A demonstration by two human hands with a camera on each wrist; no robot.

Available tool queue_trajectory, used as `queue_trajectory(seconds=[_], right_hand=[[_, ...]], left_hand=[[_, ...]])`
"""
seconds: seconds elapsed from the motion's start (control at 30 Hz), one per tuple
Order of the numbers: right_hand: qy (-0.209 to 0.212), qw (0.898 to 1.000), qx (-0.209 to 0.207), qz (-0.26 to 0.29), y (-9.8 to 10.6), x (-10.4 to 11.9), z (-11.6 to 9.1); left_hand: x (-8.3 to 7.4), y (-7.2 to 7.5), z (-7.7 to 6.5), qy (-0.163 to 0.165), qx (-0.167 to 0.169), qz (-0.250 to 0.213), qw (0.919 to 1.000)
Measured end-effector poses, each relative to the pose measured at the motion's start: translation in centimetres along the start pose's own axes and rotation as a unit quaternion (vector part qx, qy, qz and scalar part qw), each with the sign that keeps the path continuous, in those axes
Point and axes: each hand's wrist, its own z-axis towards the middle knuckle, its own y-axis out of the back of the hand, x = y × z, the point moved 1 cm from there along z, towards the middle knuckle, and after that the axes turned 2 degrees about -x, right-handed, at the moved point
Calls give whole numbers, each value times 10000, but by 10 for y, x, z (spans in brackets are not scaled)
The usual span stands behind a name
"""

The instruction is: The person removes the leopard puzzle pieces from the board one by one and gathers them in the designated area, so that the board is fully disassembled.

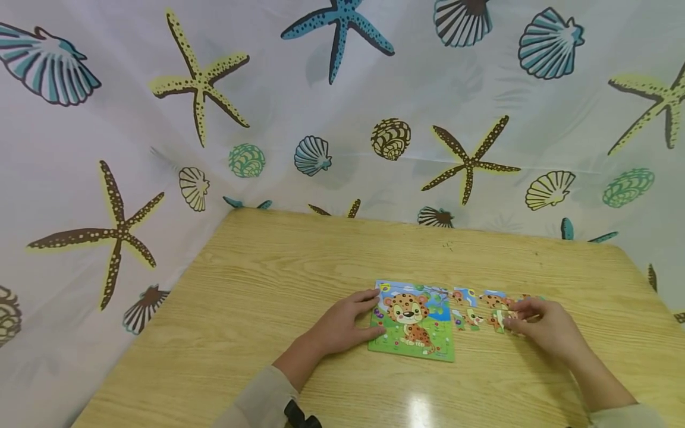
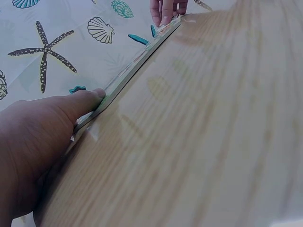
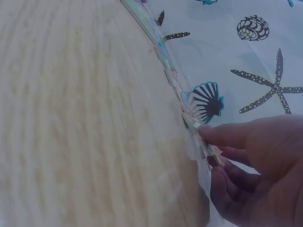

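Note:
A square puzzle board (image 1: 411, 321) with a cartoon leopard cub on grass lies flat on the table. My left hand (image 1: 348, 321) rests at its left side, thumb over the lower left part and fingertips by the upper left corner. In the left wrist view the thumb touches the board's edge (image 2: 137, 61). To the right of the board, loose puzzle pieces (image 1: 467, 320) lie in two rows. My right hand (image 1: 551, 333) is at the right end of these rows and pinches a puzzle piece (image 1: 499, 322), its outline partly covered by the fingers.
The wooden table (image 1: 257, 279) extends around the board and pieces. Behind it and to the left hangs a white cloth (image 1: 342, 113) printed with starfish and shells. Another puzzle piece (image 1: 492, 298) lies in the back row near the right fingers.

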Motion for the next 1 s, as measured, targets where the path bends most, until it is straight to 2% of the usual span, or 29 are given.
queue_trajectory(seconds=[0.27, 0.57, 0.8, 1.0], right_hand=[[49, 9983, 11, -577, 1, 2, -4], [40, 9981, 126, -603, 1, 1, -3], [129, 9979, -3, -640, -1, -3, -4], [71, 9983, 58, -573, -1, -3, -4]], left_hand=[[0, -1, 0, -5, -6, 7, 10000], [1, -1, -2, -29, 1, 20, 10000], [2, -1, -1, -22, -10, 3, 10000], [2, -1, -1, -1, -29, 6, 10000]])
